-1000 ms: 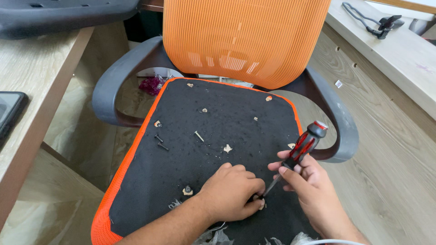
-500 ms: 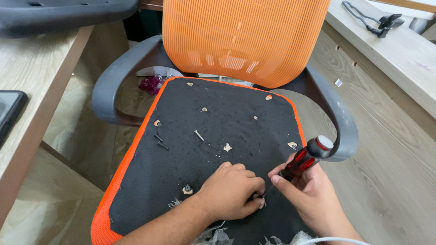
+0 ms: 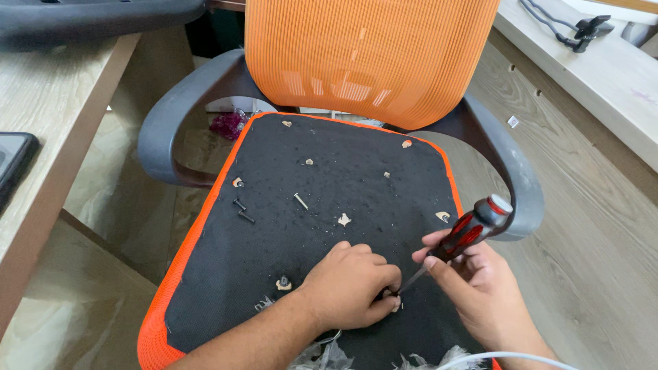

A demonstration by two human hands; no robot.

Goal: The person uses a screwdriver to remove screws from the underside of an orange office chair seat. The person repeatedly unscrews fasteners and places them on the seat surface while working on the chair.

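Showing an orange mesh chair w/ its black fabric seat underside facing up, seen from the head cam. R hand is wrapped around the red-and-black handle of a screwdriver; shaft slants down-left, tip meeting the fabric just beside the L fingertips. L hand lies knuckles-up on the fabric, fingers curled and pinched together at the tip; what they pinch is hidden. Hands close, nearly touching at the tip. Loose on the seat, upper left of the hands: a light screw and two dark bolts, well apart from the L hand. Pale torn spots dot the fabric. Grey armrests flank the seat; wooden desk at left, wood floor at right.
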